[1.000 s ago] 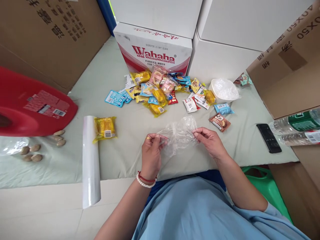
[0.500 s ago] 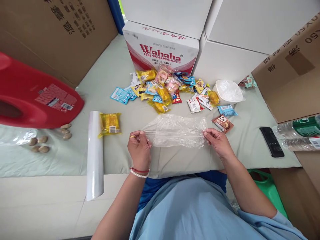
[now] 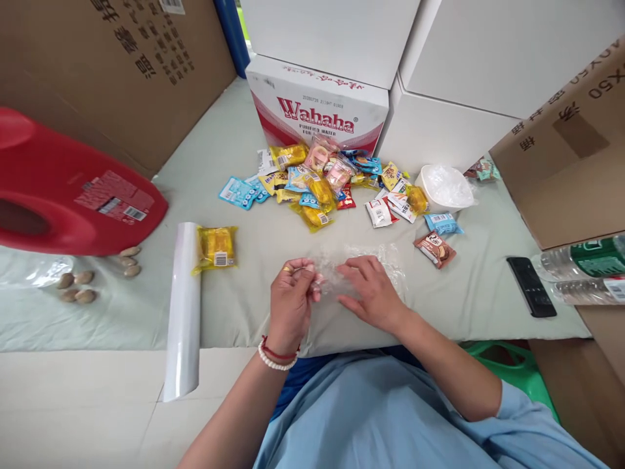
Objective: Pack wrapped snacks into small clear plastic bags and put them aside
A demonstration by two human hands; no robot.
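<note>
A clear plastic bag [image 3: 330, 266], crumpled and see-through, lies over the cloth in front of me. My left hand [image 3: 293, 299] pinches its left end between thumb and fingers. Over the bag's middle, my right hand [image 3: 374, 293] is spread, fingers apart and pointing left; whether it touches the film I cannot tell. Part of the bag shows beyond the right hand, and the rest is hidden under it. Left of my hands sits a yellow-wrapped snack pack [image 3: 217, 247], against a white roll [image 3: 183, 312] that juts over the table edge.
Behind the bag is a heap of small snack packets [image 3: 312, 185], beside a white bowl [image 3: 434, 195] with plastic film inside. A red jug [image 3: 88, 189] and several brown nuts [image 3: 85, 296] are left. Right are a phone [image 3: 531, 286] and bottles [image 3: 596, 260]. Boxes [image 3: 317, 111] stand behind.
My right hand has let go of the bag's right end and moved left, opening over its middle. The stretched bag has slackened and bunched. My left hand has shifted slightly right, still pinching.
</note>
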